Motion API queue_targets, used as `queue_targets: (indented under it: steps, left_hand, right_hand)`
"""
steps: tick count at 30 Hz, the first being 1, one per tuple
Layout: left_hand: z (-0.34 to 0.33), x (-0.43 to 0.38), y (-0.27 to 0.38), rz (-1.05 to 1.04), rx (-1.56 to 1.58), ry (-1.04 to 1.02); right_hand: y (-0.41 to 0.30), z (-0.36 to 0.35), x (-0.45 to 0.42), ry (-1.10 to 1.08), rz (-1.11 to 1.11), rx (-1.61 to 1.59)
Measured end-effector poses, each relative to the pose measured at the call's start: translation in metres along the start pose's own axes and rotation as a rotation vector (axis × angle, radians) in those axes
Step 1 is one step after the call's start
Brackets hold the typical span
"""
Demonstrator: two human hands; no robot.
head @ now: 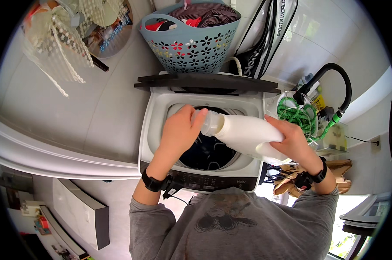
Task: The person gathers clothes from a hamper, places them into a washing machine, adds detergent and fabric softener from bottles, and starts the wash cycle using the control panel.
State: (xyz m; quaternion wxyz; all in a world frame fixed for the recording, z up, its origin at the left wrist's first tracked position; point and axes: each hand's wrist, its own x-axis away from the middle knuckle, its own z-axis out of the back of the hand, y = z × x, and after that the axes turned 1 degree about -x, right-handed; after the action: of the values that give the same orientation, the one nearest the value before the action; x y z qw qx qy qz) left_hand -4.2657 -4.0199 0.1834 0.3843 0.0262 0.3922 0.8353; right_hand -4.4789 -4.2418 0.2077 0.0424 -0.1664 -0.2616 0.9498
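Observation:
Above a top-loading washing machine [146,143], my right hand [291,136] grips the handle of a white plastic bottle [248,130]. The bottle is tipped on its side, with its mouth towards the left. At the mouth, my left hand [183,128] holds a clear plastic cap [210,123] between thumb and fingers. Whether liquid is in the cap cannot be made out. The machine's dark lid [205,81] is raised. Beneath the bottle the round drum [205,152] shows dark contents, partly hidden by my left arm and the bottle.
Behind the lid stands a blue laundry basket [189,48] full of clothes, beside a black-and-white racket bag [267,42]. To the right, a green coiled hose [296,113] sits in a container near a black curved spout [340,70]. Brown paper bags [339,175] stand behind my right wrist.

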Motion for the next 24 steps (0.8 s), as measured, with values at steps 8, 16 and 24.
queue_targets:
  steps: [8,16,24]
  left_hand:
    - [0.000,0.000,0.022,-0.184,-0.227,0.141]
    - [-0.001,0.004,0.036,-0.154,-0.222,0.157]
    - [0.003,0.003,0.030,-0.359,-0.095,0.007]
  right_hand:
    - [-0.002,-0.001,0.012,0.055,-0.036,-0.034]
    - [0.002,-0.003,0.021,0.092,-0.051,-0.094]
    - [0.006,-0.004,0.027,0.151,-0.019,-0.077]
